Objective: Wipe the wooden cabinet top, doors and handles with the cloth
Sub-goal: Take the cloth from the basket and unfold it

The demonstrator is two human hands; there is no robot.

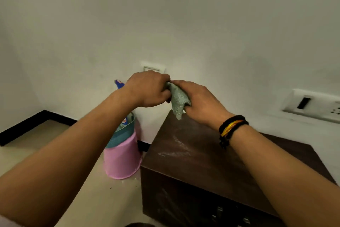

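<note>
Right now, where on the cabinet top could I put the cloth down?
The cabinet top is bare, though dusty, between your forearms. Both hands hold the cloth above its back corner. The pink bucket crowds the floor beside it.

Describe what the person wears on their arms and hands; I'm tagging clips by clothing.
Both forearms are bare, with no gloves and no rings that I can see on the left hand or right hand. The right wrist carries stacked thread bracelets: black braided cords with yellow and orange-red strands between them. A bit of pale fabric shows at the lower left corner, possibly a sleeve.
</note>
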